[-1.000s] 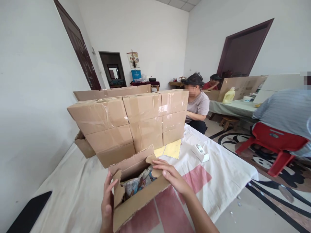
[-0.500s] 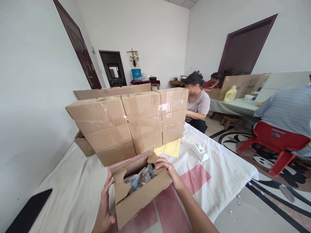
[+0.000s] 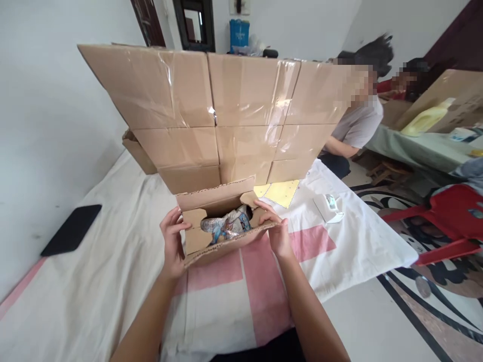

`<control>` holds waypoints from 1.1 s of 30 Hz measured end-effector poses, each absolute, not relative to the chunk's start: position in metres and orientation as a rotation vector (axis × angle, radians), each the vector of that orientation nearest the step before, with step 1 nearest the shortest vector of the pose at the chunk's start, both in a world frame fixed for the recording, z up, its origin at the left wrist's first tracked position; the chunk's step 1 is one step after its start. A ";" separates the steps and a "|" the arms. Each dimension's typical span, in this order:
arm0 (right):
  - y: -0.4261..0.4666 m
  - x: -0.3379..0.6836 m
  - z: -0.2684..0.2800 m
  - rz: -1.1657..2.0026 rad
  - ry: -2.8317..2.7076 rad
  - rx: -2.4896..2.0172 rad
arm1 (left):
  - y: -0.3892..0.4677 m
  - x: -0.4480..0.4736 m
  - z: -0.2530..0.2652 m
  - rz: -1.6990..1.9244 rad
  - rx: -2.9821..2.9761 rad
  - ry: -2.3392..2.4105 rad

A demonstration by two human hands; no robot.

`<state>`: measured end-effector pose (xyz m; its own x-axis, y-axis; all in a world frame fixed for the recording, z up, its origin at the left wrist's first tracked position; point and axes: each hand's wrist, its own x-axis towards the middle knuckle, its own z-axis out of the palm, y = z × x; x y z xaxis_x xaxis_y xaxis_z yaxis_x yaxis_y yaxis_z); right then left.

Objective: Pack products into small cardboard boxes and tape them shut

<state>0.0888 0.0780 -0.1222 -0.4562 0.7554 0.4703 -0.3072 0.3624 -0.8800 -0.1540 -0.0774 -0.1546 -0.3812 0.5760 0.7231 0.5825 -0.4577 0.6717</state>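
Observation:
A small open cardboard box (image 3: 217, 195) is between my hands, low over the cloth in the middle of the head view. Inside it lies a shiny printed packet (image 3: 231, 224) in blue, white and brown; the side flaps partly cover its ends. My left hand (image 3: 174, 244) grips the box's left end, the thumb over the side flap and the fingers outside. At the right end my right hand (image 3: 276, 232) is closed on the wall and flap, with fingertips over the upper edge. The back and front flaps stand raised.
Behind the box rises a wall of taped cartons (image 3: 245, 100). Yellow sheets (image 3: 281, 192) and a white tape dispenser (image 3: 329, 208) lie to the right on the white cloth (image 3: 124, 271). A black flat object (image 3: 71, 230) lies left. One person (image 3: 358, 118) sits beyond the cartons.
The view has tilted down. The box has turned more level, its front flap now lifted toward upright. My left thumb has come over the left flap; my right hand has shifted along the right end.

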 end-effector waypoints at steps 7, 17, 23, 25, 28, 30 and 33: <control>0.077 0.092 -0.133 1.398 -1.500 -0.416 | -0.077 -0.137 -0.144 -2.610 -1.525 -1.565; 0.067 0.096 -0.119 0.867 -1.950 -0.472 | -0.072 -0.133 -0.143 -2.739 -1.525 -1.468; 0.062 0.095 -0.124 0.840 -1.894 -0.577 | -0.079 -0.159 -0.141 -2.086 -1.808 -1.685; 0.062 0.096 -0.128 0.837 -1.815 -0.609 | -0.083 -0.170 -0.137 -1.823 -1.961 -1.742; 0.065 0.100 -0.129 0.867 -1.797 -0.626 | -0.089 -0.179 -0.131 -1.655 -2.012 -1.781; 0.066 0.102 -0.127 0.836 -1.839 -0.603 | -0.090 -0.179 -0.128 -1.586 -2.022 -1.777; 0.067 0.103 -0.123 0.777 -1.930 -0.550 | -0.091 -0.177 -0.125 -1.515 -2.055 -1.754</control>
